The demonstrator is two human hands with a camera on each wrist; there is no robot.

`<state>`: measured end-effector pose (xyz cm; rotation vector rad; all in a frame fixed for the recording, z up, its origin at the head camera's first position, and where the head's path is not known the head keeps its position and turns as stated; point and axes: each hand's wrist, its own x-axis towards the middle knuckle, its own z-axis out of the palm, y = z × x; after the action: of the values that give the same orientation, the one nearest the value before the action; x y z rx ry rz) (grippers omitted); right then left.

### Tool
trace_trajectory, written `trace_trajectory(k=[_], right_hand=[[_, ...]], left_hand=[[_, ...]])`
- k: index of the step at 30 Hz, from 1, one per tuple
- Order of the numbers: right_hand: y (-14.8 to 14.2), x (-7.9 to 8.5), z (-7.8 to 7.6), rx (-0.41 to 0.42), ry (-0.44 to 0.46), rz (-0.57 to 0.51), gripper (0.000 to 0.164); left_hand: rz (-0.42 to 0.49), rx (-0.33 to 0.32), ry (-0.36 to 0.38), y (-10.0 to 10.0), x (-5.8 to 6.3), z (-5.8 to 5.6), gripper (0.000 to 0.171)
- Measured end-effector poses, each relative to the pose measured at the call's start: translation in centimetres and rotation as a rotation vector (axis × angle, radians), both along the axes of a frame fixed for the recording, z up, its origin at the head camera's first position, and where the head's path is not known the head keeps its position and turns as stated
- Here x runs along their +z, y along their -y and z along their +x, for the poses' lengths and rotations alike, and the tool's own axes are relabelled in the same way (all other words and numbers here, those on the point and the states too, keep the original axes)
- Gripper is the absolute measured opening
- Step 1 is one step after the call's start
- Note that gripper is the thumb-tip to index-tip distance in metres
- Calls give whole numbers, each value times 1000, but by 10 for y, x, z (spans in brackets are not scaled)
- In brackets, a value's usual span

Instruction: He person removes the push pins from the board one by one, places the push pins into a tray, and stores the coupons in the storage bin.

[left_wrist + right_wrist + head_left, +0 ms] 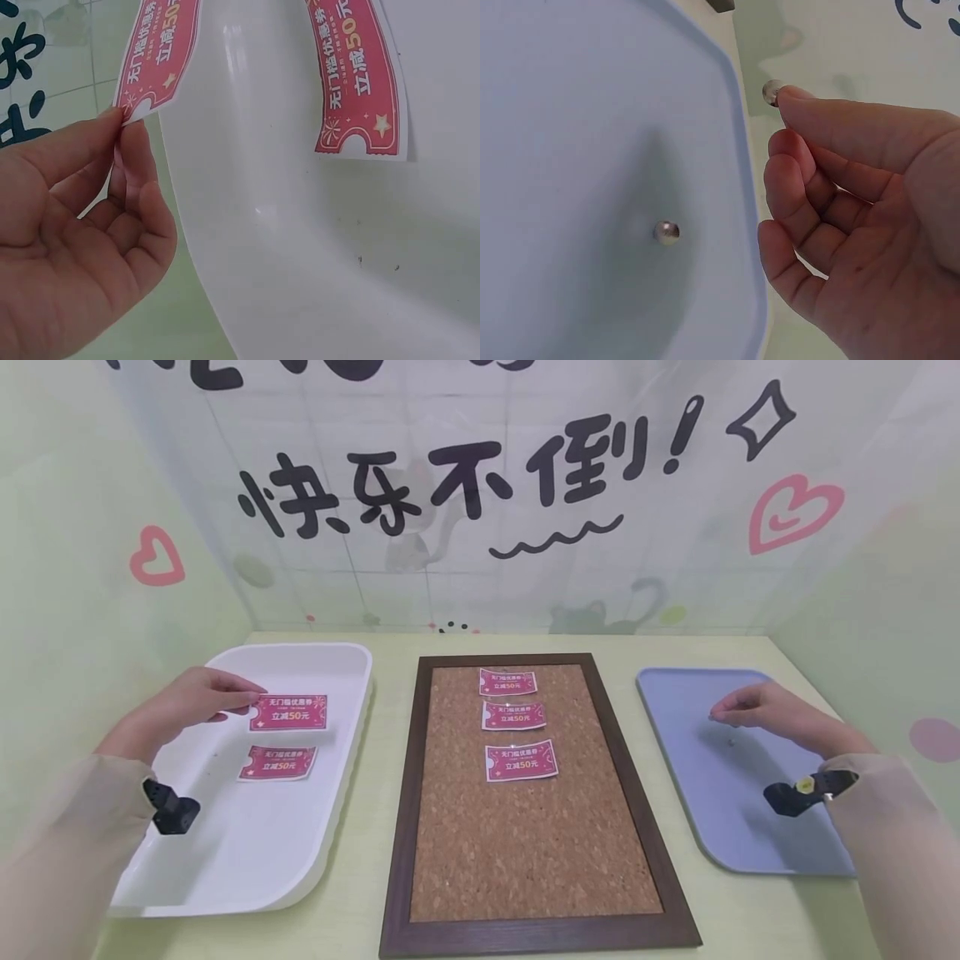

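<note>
Pale sleeves are framing the view nearest the camera. The left hand is pinching a coupon by one end above the white tray, probably so its printed face is showing uncovered; a second coupon is lying in that tray. The right hand is holding a small silver pin at its fingers' tips, likely leaving most of it exposed, over the blue tray, where another pin is resting. Between the trays, a cork board is lying on the bench, bearing three coupons in a column, seemingly spaced so none is overlapping.
</note>
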<state>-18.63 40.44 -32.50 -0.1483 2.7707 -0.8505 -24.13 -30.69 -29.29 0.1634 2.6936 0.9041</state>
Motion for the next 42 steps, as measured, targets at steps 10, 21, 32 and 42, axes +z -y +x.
trace_trajectory(k=[10,21,32,42], right_hand=[[-9,-13,4,-30,14,-50,37],[-13,-19,4,-21,29,-65,35],[-10,-23,0,-29,49,-63,34],[-12,-29,-2,-19,41,-41,32]], left_hand=[[28,-31,34,8,-13,-10,56],[35,-49,99,21,-28,-11,57],[38,-47,116,23,-37,-12,52],[22,-30,106,27,-48,-12,51]])
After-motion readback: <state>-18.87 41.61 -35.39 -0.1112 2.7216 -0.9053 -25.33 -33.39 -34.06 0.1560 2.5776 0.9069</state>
